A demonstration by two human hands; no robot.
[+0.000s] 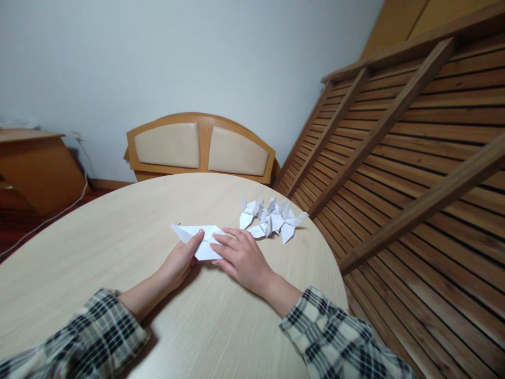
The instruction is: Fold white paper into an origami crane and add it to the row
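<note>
A partly folded sheet of white paper is held between my hands, just above the table, with one pointed flap sticking out to the left. My left hand grips its left part, thumb on top and the other fingers hidden beneath. On the paper's right part lie the fingers of my right hand, with its thumb at the near edge. To the right of the paper, several folded white paper cranes sit close together in a cluster.
The round pale wooden table carries all of this. Beyond its far edge stands a headboard with two cream panels. A slatted wooden frame leans along the right side. At the far left are a wooden desk and a white cable.
</note>
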